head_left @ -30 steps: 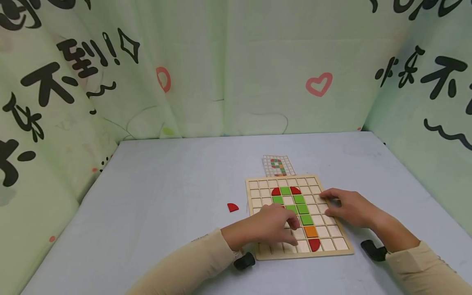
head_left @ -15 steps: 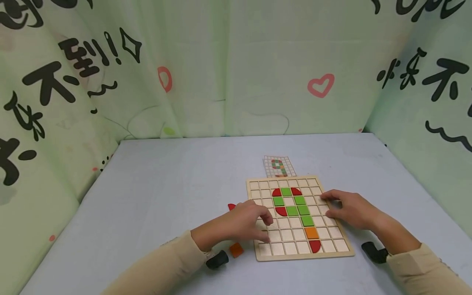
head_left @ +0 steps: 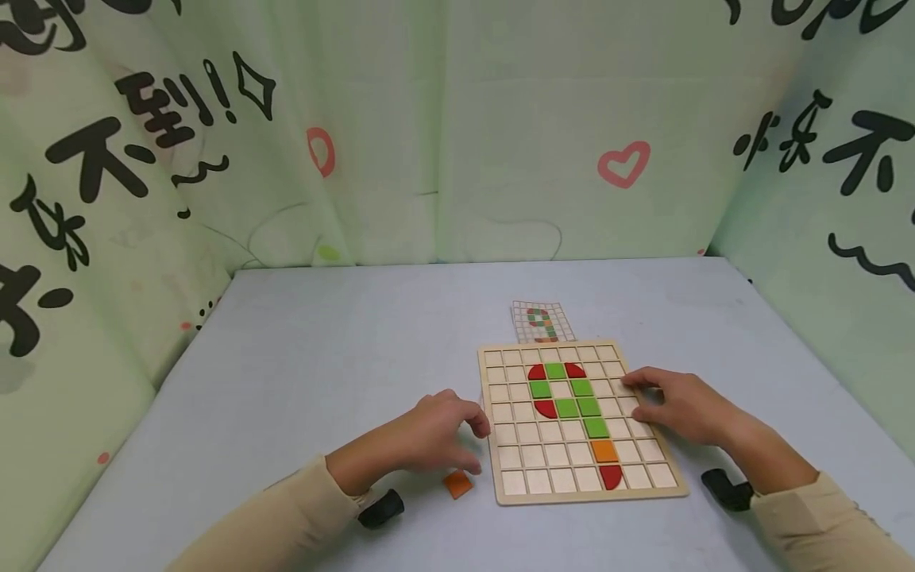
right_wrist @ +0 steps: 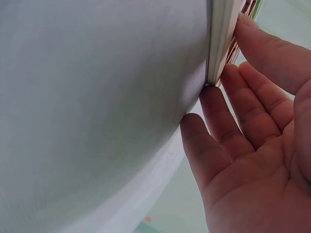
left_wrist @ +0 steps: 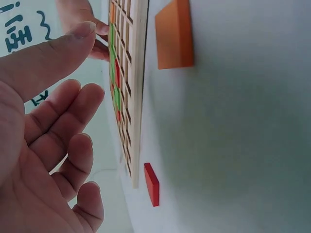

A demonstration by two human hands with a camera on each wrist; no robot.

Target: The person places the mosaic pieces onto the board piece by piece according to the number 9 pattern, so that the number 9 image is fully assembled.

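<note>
In the head view a wooden grid board (head_left: 586, 496) lies on the table, with green, red and orange tiles set in some cells. My left hand (head_left: 436, 433) is just left of the board, fingers loosely bent and holding nothing. Below its thumb lies a loose orange square tile (head_left: 457, 484). A loose red rounded tile (left_wrist: 151, 185) shows beside the board in the left wrist view; the left hand hides it in the head view. My right hand (head_left: 679, 405) rests on the board's right edge, its fingers fairly straight and touching the rim.
Behind the board lies a printed card (head_left: 543, 322) with a small coloured grid pattern, reaching the board's far edge. The white table (head_left: 343, 342) is bounded by pale green curtains (head_left: 515, 159) at the back and sides.
My left hand has moved left from over the board to beside it, uncovering the tiles there and the loose orange tile, and covering the loose red one. My right hand stays at the edge.
</note>
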